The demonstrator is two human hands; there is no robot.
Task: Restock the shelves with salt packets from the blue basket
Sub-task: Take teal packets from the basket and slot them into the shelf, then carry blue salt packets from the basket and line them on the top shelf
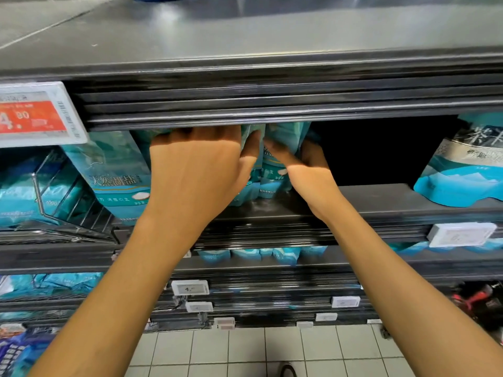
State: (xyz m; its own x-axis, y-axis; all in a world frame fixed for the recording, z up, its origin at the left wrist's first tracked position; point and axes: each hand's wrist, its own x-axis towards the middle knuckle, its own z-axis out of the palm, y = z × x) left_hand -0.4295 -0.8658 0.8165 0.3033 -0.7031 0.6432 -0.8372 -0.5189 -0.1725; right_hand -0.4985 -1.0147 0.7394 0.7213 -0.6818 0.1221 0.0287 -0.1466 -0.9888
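Upright teal salt packets [272,164] stand on the dark shelf [381,200], under the lip of the shelf above. My left hand [196,164] lies against their left side and top, thumb pressed on the front. On their right side my right hand [307,170] presses in, fingers across the front. Together the two hands squeeze the packets between them. Another teal salt packet [114,175] stands just left of my left hand. The blue basket is not in view.
A wire divider [54,202] fences off more packets at the left. A larger blue bag [462,164] sits at the right, with a dark gap [381,151] between it and my hands. Price tags [35,115] hang on shelf edges. Lower shelves hold more packets; tiled floor [245,352] lies below.
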